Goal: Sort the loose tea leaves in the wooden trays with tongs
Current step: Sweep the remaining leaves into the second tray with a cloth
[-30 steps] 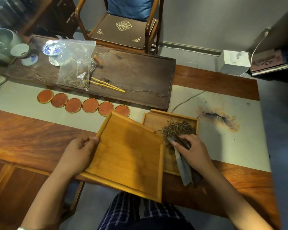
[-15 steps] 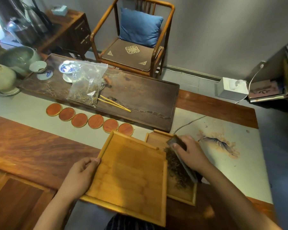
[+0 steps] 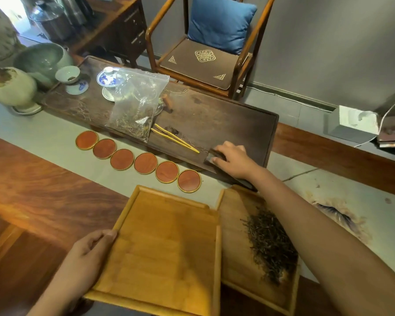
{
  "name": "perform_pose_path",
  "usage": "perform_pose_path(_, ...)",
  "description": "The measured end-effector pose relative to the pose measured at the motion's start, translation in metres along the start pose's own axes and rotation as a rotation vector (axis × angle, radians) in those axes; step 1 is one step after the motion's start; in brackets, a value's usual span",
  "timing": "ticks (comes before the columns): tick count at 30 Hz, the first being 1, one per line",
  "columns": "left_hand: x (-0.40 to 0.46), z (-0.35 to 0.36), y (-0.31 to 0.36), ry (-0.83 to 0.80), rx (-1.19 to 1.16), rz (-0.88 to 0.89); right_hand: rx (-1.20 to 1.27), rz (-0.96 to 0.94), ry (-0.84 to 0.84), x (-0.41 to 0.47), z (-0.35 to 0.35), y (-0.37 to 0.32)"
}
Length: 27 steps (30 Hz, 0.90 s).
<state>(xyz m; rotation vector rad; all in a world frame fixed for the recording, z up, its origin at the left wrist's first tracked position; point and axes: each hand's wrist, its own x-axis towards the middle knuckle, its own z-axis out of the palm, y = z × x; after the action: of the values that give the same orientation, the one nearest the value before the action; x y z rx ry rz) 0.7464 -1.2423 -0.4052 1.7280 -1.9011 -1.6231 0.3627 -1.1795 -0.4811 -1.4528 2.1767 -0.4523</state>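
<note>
Two light wooden trays lie side by side at the table's near edge. The left tray (image 3: 164, 249) is bare, overlaps the right one, and my left hand (image 3: 89, 252) grips its left rim. The right tray (image 3: 233, 215) holds a long pile of dark loose tea leaves (image 3: 269, 245). My right arm reaches over that tray to the dark wooden tea board (image 3: 226, 124), where my right hand (image 3: 235, 160) holds a dark flat scoop (image 3: 212, 155). The yellow bamboo tongs (image 3: 175, 138) lie on the board just left of that hand, untouched.
A clear plastic bag of tea (image 3: 137, 106) stands on the board with cups and a lidded bowl (image 3: 108, 78) behind it. Several round red coasters (image 3: 144, 163) line the grey runner. Ceramic jars (image 3: 12, 87) stand far left, a chair (image 3: 205, 58) behind, a tissue box (image 3: 349, 124) right.
My right hand left the tea pile and carried the dark scoop forward onto the tea board beside the tongs. The leaves now lie spread along the right tray. My left hand stayed on the bare tray.
</note>
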Motion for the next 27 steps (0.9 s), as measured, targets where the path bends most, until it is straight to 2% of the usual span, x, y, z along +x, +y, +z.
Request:
perform_pose_path(6, 0.012, -0.006, 0.005, 0.003, 0.001, -0.046, 0.06, -0.031, 0.063, -0.004, 0.025, 0.009)
perform_pose_path(9, 0.02, -0.002, 0.015, -0.019, 0.007, -0.043, 0.237, -0.009, 0.074, -0.008, 0.017, 0.011)
perform_pose_path(12, 0.028, 0.002, 0.021, -0.038, 0.017, -0.005, 0.487, 0.058, 0.165, -0.015, 0.004, 0.025)
perform_pose_path(14, 0.034, 0.002, 0.024, -0.037, 0.009, 0.006, 0.415, 0.125, 0.191, -0.022, -0.006, 0.041)
perform_pose_path(16, 0.039, -0.001, 0.027, -0.051, 0.015, 0.007, 0.172, 0.149, 0.149, -0.029, -0.012, 0.058)
perform_pose_path(18, 0.044, -0.002, 0.029, -0.056, 0.028, 0.03, 0.05, 0.139, 0.112, -0.034, -0.012, 0.068)
perform_pose_path(21, 0.048, -0.003, 0.029, -0.042, 0.047, 0.084, 0.097, 0.122, 0.144, -0.037, -0.007, 0.072)
perform_pose_path(25, 0.052, -0.003, 0.024, -0.054, 0.031, 0.051, 0.214, 0.187, 0.264, -0.033, -0.002, 0.072)
perform_pose_path(27, 0.053, -0.003, 0.022, -0.052, 0.027, 0.05, 0.197, 0.2, 0.257, -0.032, -0.002, 0.072)
